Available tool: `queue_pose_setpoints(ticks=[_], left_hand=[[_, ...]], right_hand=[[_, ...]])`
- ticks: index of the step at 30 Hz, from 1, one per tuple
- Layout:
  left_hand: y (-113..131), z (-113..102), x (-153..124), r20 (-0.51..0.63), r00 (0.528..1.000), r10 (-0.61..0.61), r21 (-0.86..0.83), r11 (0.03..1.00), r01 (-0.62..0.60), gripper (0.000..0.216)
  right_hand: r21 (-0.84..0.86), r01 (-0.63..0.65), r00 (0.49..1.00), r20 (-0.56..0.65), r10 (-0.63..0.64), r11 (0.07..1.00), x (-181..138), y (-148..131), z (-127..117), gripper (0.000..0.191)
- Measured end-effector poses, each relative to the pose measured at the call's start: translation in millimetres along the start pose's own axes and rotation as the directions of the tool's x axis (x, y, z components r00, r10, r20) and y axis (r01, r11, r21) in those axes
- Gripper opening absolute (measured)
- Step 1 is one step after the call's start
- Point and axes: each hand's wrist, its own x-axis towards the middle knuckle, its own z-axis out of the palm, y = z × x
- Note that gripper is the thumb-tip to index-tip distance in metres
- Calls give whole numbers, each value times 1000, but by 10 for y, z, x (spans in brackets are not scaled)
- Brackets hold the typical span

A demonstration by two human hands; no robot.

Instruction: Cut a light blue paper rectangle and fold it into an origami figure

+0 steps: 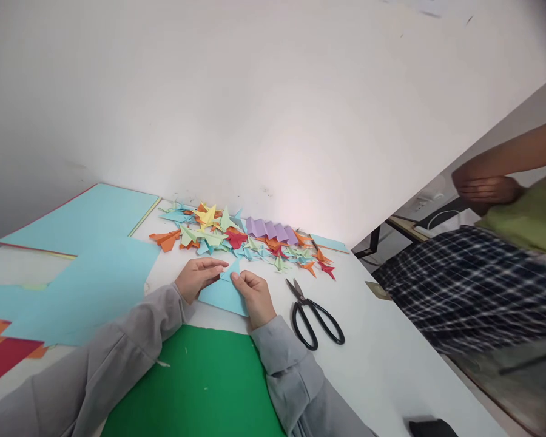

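Note:
A small light-blue paper piece (222, 292), partly folded into a point, lies on the white table (382, 358) between my hands. My left hand (199, 275) rests on its upper left edge with fingers curled and pressed on the paper. My right hand (253, 295) pinches the folded tip from the right, fingers closed on the paper. Both arms wear grey sleeves.
Black scissors (316, 317) lie right of my right hand. A pile of coloured folded paper shapes (241, 238) sits behind, against the wall. Large light-blue sheets (91, 267) lie left, orange and red sheets (0, 352) at far left, a green sheet (200, 382) in front. Another person (491, 267) sits at right.

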Motion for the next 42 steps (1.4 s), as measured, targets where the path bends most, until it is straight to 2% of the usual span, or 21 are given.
queue_pose_setpoints(ticks=[4,11,14,18,22,26,29,33,39,42], left_hand=[[-14,7,8,-12,1000,8,-2,1000,-8,29],[-84,-44,57,57,996,68,53,996,-71,31],[-81,-51,56,65,992,110,87,989,-116,31],[-85,-54,54,75,993,93,110,989,-101,33],[-89,-66,64,129,985,117,145,980,-135,33],[-93,-87,76,162,976,146,149,974,-171,35],[-102,-98,76,195,972,130,151,975,-161,37],[-104,-99,63,232,968,97,160,978,-136,36],[-81,-96,52,312,948,65,187,974,-128,35],[-63,-86,42,330,941,69,199,970,-141,33]], right_hand=[[-25,22,1000,-10,-22,999,10,8,-7,44],[-82,47,999,1,-47,996,1,3,3,45],[-81,25,999,37,-22,996,-3,3,8,45],[-66,-18,997,77,23,998,-2,-14,5,42],[-60,-15,997,81,20,998,0,-30,2,43],[-18,-9,999,34,10,1000,-6,-20,7,47],[74,-52,999,-5,52,996,-11,-17,15,51],[172,-88,996,15,87,981,-16,-24,26,51],[140,-46,998,47,40,989,-14,29,23,49],[184,-50,998,36,45,982,-9,64,24,49]])
